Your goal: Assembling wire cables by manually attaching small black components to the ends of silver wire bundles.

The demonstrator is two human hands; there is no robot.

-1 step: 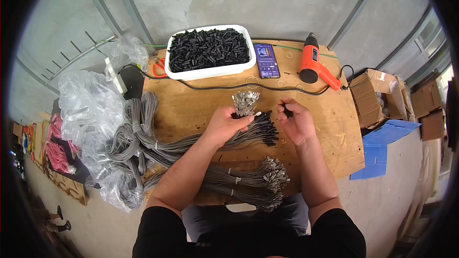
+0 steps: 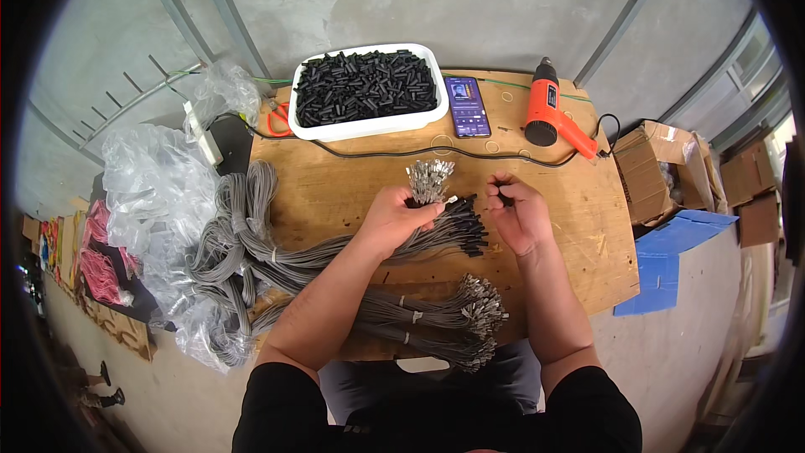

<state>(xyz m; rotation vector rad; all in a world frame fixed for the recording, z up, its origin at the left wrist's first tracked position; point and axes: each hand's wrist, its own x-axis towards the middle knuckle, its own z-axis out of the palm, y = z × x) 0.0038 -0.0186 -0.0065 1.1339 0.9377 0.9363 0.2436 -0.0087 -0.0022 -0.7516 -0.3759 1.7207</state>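
Hardly anything had changed from a second before, honestly. The left hand (image 2: 394, 218) was in pretty much the same spot, the metal ends (image 2: 429, 178) above it had shifted only a hair, and the right hand (image 2: 521, 214) had barely moved, though less of the dark bit (image 2: 505, 198) in its fingers was showing.

The left was closed around a bunch of thin grey cables (image 2: 327, 253), just under the ends, thumb across the front. The right was curled nearly shut, pinching that dark bit, too small to make out properly. The two hands were near each other but apart, over the middle of the table (image 2: 579, 243).

As for the bunch, its silvery ends stuck up in a messy tuft, with one pale tip poking out to the right by the thumb. The grey lengths trailed off left. Just right of the left hand, a fan of black-sleeved ends (image 2: 471, 231) lay on the wood. On the near side were more bundles (image 2: 482, 306), tied, with bare shiny ends pointing right. A white tub (image 2: 369, 127) full of black tubes (image 2: 369, 84) sat at the far side.
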